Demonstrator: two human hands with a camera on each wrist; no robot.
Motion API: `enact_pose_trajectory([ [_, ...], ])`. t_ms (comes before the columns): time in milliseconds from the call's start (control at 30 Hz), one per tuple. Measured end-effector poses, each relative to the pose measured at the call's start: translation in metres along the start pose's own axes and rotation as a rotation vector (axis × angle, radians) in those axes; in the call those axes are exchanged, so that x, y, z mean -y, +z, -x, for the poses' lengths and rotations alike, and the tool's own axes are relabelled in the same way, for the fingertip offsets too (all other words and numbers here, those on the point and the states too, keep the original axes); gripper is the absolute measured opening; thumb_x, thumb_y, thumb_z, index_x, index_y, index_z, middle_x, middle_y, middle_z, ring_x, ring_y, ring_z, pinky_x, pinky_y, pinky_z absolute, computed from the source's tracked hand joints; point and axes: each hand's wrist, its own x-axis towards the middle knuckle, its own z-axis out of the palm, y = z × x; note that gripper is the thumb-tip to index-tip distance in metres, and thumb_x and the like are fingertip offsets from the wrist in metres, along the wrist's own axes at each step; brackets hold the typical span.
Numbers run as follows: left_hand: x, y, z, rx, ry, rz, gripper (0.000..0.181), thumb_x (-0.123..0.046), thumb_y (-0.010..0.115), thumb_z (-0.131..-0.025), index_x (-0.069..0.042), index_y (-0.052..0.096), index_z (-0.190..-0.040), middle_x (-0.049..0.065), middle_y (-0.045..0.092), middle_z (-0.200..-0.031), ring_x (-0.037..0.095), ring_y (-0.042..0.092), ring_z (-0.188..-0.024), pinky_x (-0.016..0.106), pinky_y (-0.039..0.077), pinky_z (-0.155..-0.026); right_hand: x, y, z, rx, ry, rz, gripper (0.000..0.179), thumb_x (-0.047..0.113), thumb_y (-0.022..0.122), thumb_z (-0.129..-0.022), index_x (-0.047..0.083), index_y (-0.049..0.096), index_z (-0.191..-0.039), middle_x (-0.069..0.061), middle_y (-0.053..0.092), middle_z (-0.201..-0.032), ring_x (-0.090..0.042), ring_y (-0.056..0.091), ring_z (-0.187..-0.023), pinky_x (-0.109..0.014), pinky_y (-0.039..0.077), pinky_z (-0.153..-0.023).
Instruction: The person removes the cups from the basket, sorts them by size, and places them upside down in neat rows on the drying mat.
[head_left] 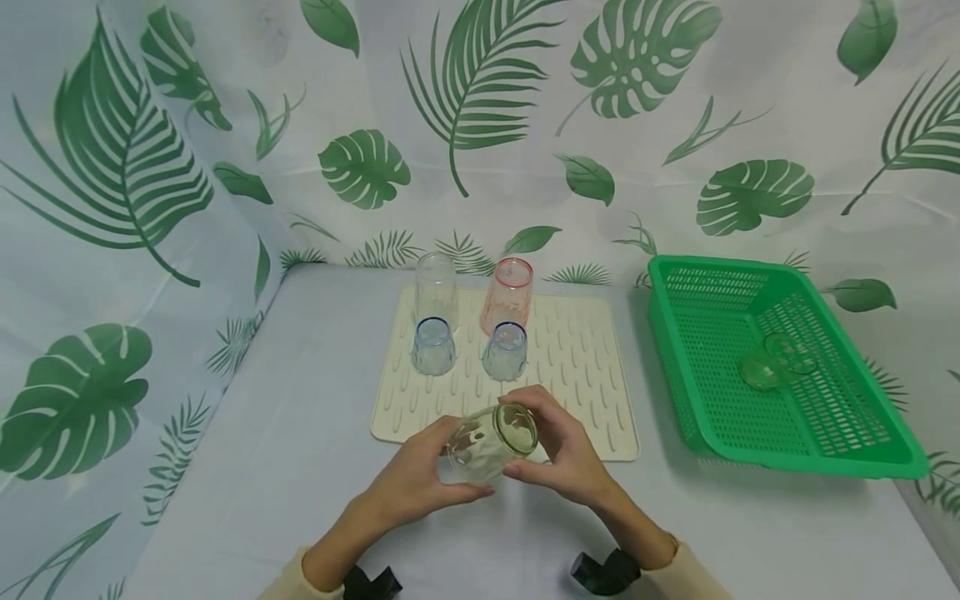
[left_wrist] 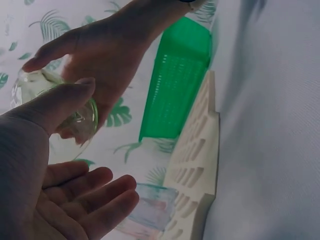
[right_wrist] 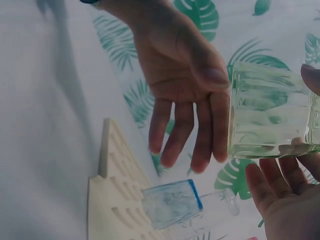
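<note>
A pale green drinking glass (head_left: 483, 443) is held tilted above the front edge of a cream drying mat (head_left: 577, 375). My right hand (head_left: 562, 450) grips its right end, thumb below and fingers above. At the other end is my left hand (head_left: 420, 475), its fingers straight and spread beside the glass (right_wrist: 270, 112), thumb apart from them. Whether the left fingertips touch it is hard to tell. On the mat stand two small blue-rimmed glasses (head_left: 432, 348), a taller clear glass (head_left: 436, 283) and a pink-rimmed glass (head_left: 510, 296).
To the right sits a green plastic basket (head_left: 675, 375) with green glassware (head_left: 765, 369) lying inside. A white cloth (head_left: 285, 433) covers the table. Leaf-printed fabric (head_left: 517, 167) hangs behind and at the left.
</note>
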Motion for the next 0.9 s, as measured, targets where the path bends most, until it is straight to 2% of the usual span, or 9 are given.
enact_pose_trajectory([
  [100,0.002,-0.001,0.001,0.005,-0.003,-0.017,0.07,-0.04,0.086,-0.078,-0.024,0.053,-0.137,-0.012,0.061,-0.129,0.007,0.062,-0.116,0.028,0.057,-0.097,-0.001,0.001,-0.003,-0.002,-0.021,0.006,0.069,-0.009,0.078,-0.075,-0.006,0.049,-0.137,-0.011,0.053,-0.126,-0.015,0.052,-0.118,-0.027,0.05,-0.104],
  [267,0.007,-0.009,0.006,-0.01,-0.009,-0.002,0.069,-0.031,0.084,-0.082,-0.02,0.051,-0.142,-0.004,0.059,-0.134,0.015,0.062,-0.121,0.03,0.057,-0.098,-0.001,0.0,-0.006,-0.012,-0.006,0.013,0.068,-0.008,0.078,-0.075,-0.005,0.05,-0.137,-0.013,0.052,-0.127,-0.014,0.051,-0.119,-0.026,0.049,-0.104],
  [433,0.012,-0.021,0.013,-0.078,-0.043,-0.059,0.071,-0.033,0.084,-0.082,-0.016,0.052,-0.142,0.005,0.06,-0.137,0.023,0.063,-0.123,0.037,0.058,-0.098,0.0,0.0,-0.012,-0.022,-0.001,0.019,0.066,-0.006,0.078,-0.078,-0.001,0.05,-0.138,-0.013,0.053,-0.126,-0.014,0.052,-0.117,-0.026,0.05,-0.102],
  [600,0.021,-0.034,0.022,-0.17,-0.081,-0.175,0.072,-0.034,0.086,-0.08,-0.013,0.054,-0.141,0.005,0.06,-0.14,0.029,0.065,-0.121,0.04,0.057,-0.099,-0.004,0.002,-0.022,-0.058,0.005,0.027,0.067,-0.01,0.077,-0.078,-0.002,0.05,-0.139,-0.018,0.052,-0.126,-0.014,0.05,-0.121,-0.024,0.046,-0.108],
  [733,0.027,-0.042,0.029,-0.215,-0.119,-0.206,0.074,-0.034,0.086,-0.079,-0.011,0.053,-0.142,0.005,0.059,-0.142,0.03,0.062,-0.126,0.044,0.055,-0.101,-0.01,0.006,-0.027,-0.105,0.063,0.062,0.067,-0.009,0.076,-0.079,0.001,0.049,-0.14,-0.019,0.052,-0.133,-0.011,0.051,-0.126,-0.022,0.044,-0.111],
  [900,0.035,-0.049,0.033,-0.259,-0.163,-0.25,0.077,-0.035,0.086,-0.079,-0.009,0.053,-0.143,0.008,0.058,-0.143,0.031,0.057,-0.132,0.049,0.052,-0.105,-0.015,0.011,-0.034,-0.148,0.109,0.121,0.063,-0.004,0.077,-0.082,0.003,0.05,-0.139,-0.014,0.056,-0.134,-0.013,0.054,-0.124,-0.025,0.045,-0.109],
])
